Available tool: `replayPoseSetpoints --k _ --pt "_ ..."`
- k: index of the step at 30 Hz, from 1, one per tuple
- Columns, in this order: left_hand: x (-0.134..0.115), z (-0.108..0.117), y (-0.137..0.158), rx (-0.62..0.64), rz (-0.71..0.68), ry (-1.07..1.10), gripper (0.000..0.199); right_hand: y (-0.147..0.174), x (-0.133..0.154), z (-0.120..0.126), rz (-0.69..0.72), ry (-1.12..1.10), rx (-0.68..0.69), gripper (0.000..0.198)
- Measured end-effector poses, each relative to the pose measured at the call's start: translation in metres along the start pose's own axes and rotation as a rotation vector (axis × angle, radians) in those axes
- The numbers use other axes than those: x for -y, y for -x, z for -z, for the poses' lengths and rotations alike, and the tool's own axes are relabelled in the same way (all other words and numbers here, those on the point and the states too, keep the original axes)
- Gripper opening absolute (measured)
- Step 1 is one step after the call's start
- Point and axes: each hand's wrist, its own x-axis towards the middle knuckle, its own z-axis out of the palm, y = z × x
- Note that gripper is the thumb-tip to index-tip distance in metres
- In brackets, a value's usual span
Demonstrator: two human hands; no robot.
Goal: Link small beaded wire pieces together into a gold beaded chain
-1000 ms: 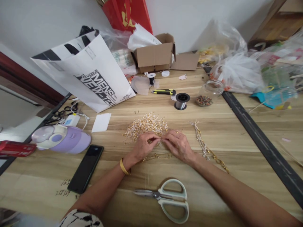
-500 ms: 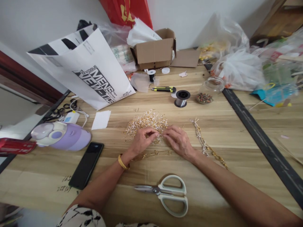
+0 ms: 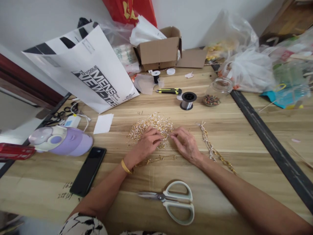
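A loose pile of small gold and silver-toned jewellery pieces (image 3: 151, 122) lies on the wooden table. At its near left edge, my left hand (image 3: 148, 142) is closed in a pinch, thumb against fingers. My right hand (image 3: 184, 143) pinches just right of the pile, its fingertips pointing at the left ones across a small gap. Whatever sits in either pinch is too small to make out. A thin gold chain (image 3: 160, 158) is stretched out below the hands, partly behind my left wrist. To the right lie silver and gold chains (image 3: 210, 147). White-handled scissors (image 3: 168, 199) rest nearest my body.
Behind the pile are a wire spool (image 3: 187, 101), a box cutter (image 3: 169, 91) and a jar of beads (image 3: 216, 93). A phone (image 3: 88, 171) and a purple bottle (image 3: 66, 140) lie at left. A white bag (image 3: 85, 71) and cardboard box (image 3: 158, 52) stand at the back.
My left hand has turned slightly, its back facing up more and its fingers straighter. The right hand has shifted only a little. The view has moved slightly.
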Motion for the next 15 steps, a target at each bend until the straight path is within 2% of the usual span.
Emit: replayPoseSetpoints --k 5,15 --pt "-0.0041 0.0015 0.0015 0.101 -0.051 -0.097 0.018 0.0 -0.0004 -0.0007 -0.006 0.003 0.011 0.009" --pt "0.0008 0.0032 -0.0016 0.036 -0.002 -0.104 0.016 0.0005 -0.0012 -0.0007 -0.011 -0.002 0.005 0.009"
